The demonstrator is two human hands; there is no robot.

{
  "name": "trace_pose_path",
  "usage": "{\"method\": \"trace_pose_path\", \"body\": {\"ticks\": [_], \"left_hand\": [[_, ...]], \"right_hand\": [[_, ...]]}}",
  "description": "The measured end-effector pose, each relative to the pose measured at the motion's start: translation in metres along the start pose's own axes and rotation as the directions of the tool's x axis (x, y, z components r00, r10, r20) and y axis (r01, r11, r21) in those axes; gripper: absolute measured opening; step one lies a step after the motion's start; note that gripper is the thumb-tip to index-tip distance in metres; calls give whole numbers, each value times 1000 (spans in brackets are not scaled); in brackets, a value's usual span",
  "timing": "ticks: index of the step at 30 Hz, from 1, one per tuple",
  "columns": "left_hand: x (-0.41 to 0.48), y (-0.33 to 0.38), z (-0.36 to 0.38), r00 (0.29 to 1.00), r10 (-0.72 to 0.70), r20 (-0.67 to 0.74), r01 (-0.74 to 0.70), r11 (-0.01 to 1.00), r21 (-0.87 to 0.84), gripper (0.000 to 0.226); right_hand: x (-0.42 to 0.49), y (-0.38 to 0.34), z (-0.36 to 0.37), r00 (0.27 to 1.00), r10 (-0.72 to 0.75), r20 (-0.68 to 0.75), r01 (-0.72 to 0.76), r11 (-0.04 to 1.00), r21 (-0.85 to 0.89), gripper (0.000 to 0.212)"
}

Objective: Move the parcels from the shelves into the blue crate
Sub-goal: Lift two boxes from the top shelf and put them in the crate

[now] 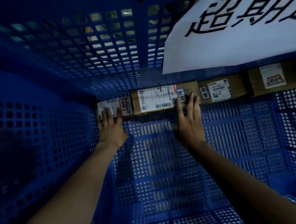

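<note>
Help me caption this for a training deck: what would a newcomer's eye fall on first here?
First, the white paper sign with big black characters, hanging at the upper right inside the blue crate. Then the row of four labelled cardboard parcels along the crate's far edge, with the left hand laying straight fingers on the leftmost parcel and the right hand on the long parcel beside it.

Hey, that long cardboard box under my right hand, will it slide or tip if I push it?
Likely slides, not tips: the long cardboard box looks flat and low. Probably stiff, since its edges look square. The blue crate has a slotted floor that may snag it.
</note>
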State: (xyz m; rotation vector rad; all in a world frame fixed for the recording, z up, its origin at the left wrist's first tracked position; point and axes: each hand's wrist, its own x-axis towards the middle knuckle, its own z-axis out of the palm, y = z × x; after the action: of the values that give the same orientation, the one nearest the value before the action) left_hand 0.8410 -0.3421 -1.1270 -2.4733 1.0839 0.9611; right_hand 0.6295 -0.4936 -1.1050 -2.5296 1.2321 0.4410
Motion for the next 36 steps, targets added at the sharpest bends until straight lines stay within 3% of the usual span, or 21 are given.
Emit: {"method": "trace_pose_path", "body": {"ticks": [7, 15, 25, 36], "left_hand": [[-64, 27, -47, 999, 32, 18, -31, 999, -27, 83], [-199, 107, -154, 989, 149, -6, -149, 988, -24, 83], [-389, 215, -303, 943, 305, -130, -302, 952, 45, 89], [-591, 288, -393, 891, 394, -225, -393, 918, 52, 89]], "right_hand": [[-17, -2, -57, 991, -52, 121, 57, 998, -38, 101], [-106, 8, -200, 987, -22, 157, 30, 998, -47, 97], [-250, 56, -400, 993, 83, 87, -86, 996, 26, 94], [-425, 106, -566, 988, 155, -7, -154, 987, 50, 91]]}}
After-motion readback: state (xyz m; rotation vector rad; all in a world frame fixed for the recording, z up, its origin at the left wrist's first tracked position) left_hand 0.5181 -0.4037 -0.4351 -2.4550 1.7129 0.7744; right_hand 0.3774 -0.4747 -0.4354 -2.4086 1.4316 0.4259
